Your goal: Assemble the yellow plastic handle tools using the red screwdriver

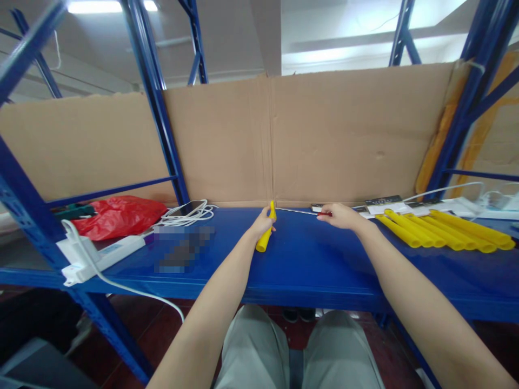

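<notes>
My left hand [265, 220] is wrapped round a yellow tube [264, 240], which stands tilted over the middle of the blue shelf [308, 259]. My right hand [337, 215] grips the red handle of a screwdriver [299, 211]. Its thin metal shaft points left, and the tip is at or very near the upper part of the tube; whether it touches cannot be made out. Several more yellow tubes [446, 231] lie side by side on the shelf to the right of my right hand.
At the left are a red plastic bag [121, 216], a white power strip [117, 253] and a coiled white cable [190, 214]. Cardboard [344, 135] stands behind the shelf, between blue posts [160, 113]. Dark packets [383, 203] lie at the back right.
</notes>
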`<state>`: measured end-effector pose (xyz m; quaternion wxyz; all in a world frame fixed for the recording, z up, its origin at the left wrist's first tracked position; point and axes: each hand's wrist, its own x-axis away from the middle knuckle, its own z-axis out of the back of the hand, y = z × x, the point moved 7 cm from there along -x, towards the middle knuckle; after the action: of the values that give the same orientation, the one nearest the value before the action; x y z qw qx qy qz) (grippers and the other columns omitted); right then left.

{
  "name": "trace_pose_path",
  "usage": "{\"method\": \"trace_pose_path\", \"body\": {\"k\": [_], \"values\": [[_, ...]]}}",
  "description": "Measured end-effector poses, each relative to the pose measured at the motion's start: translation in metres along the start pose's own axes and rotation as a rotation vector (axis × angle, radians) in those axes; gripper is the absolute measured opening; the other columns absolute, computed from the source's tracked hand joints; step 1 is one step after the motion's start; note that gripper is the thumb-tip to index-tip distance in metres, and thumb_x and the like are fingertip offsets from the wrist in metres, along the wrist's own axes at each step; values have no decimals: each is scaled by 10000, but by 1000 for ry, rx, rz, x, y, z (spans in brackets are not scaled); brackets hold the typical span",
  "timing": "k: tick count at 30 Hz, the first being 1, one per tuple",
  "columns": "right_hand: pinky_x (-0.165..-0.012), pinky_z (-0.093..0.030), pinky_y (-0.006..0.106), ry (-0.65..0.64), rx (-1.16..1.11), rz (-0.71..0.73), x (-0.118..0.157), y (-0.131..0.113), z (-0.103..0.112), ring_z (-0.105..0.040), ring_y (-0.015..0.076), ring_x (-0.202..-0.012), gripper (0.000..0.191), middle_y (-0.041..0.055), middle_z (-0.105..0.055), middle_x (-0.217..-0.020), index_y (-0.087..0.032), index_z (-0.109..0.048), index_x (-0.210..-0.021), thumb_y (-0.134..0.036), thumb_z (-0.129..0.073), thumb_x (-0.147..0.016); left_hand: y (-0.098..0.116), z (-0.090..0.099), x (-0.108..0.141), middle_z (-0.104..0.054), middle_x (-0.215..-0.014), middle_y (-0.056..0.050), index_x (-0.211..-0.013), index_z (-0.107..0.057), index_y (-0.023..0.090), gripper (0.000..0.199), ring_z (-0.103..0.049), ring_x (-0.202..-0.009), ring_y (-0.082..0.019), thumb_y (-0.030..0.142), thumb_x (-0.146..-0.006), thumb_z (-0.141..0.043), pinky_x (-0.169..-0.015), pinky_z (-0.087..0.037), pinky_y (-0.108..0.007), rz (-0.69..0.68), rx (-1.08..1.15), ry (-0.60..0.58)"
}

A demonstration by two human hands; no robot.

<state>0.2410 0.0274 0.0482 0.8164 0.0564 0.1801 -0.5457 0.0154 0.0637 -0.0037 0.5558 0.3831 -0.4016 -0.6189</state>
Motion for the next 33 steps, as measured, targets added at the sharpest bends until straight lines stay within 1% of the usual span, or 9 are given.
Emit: {"method": "trace_pose_path", "body": {"k": [3, 6, 9, 15, 20, 24, 27, 30, 33], "values": [[-603, -402, 283, -34, -54, -8, -1, 0, -3, -604, 191, -655, 224, 78, -690, -753, -191, -606, -727, -349, -500, -845, 2, 0, 2, -618, -975, -77, -1395, -288, 215, 596, -514, -455, -56, 69, -839, -444, -415, -388, -171, -4, 1, 5], [-621, -413, 278, 2, -73, -35, -1, 2, -1, -612, 196, -700, 142, 74, -689, -797, -194, -591, -785, -335, -599, -779, 3, 0, 4, -620, -994, -77, -1387, -294, 212, 586, -504, -447, -50, 61, -838, -433, -407, -380, -170, -8, 2, 3], [-617, -410, 266, 44, -43, -79, 0, 5, 0, -607, 190, -712, 150, 63, -686, -818, -206, -564, -834, -287, -648, -740, 4, -1, 4, -623, -1013, -82, -1394, -278, 214, 595, -505, -449, -51, 63, -839, -430, -405, -379, -168, -10, 1, 7], [-635, -408, 268, 17, -22, -51, -1, 2, -1, -609, 190, -719, 101, 75, -685, -807, -196, -576, -764, -292, -594, -791, 6, -1, 6, -616, -1074, -107, -1397, -270, 199, 591, -508, -457, -48, 62, -843, -421, -408, -384, -165, -5, -8, 4], [-626, -411, 279, -70, -78, -2, -3, 0, -8, -606, 189, -683, 213, 84, -691, -780, -172, -619, -756, -319, -496, -851, 7, -1, 7, -613, -1069, -108, -1413, -270, 189, 604, -502, -445, -45, 50, -844, -418, -420, -390, -179, -7, 2, 15], [-620, -409, 260, -13, -80, -27, -5, 5, -9, -592, 177, -694, 133, 76, -685, -802, -177, -603, -817, -303, -612, -774, 6, -1, 6, -617, -1047, -93, -1417, -267, 196, 613, -498, -443, -41, 42, -844, -422, -419, -380, -171, -13, -5, 18], [-611, -398, 253, 29, -63, -67, -5, 9, -8, -579, 169, -691, 139, 72, -676, -824, -182, -571, -834, -254, -643, -740, 8, -1, 7, -619, -1032, -85, -1414, -266, 194, 606, -496, -447, -38, 44, -850, -426, -414, -371, -158, -20, -16, 25], [-626, -396, 256, 13, -68, -44, -3, 5, -7, -578, 169, -692, 83, 74, -669, -809, -182, -561, -788, -247, -609, -771, 8, -1, 9, -625, -1023, -87, -1410, -271, 195, 597, -506, -461, -46, 50, -851, -425, -418, -373, -156, -10, -26, 25], [-632, -398, 264, -41, -74, -25, -2, 0, -8, -581, 172, -678, 120, 78, -670, -783, -178, -574, -755, -277, -555, -821, 9, -1, 10, -620, -1067, -105, -1402, -275, 186, 592, -512, -467, -49, 51, -845, -421, -422, -381, -162, -16, -23, 26]]}}
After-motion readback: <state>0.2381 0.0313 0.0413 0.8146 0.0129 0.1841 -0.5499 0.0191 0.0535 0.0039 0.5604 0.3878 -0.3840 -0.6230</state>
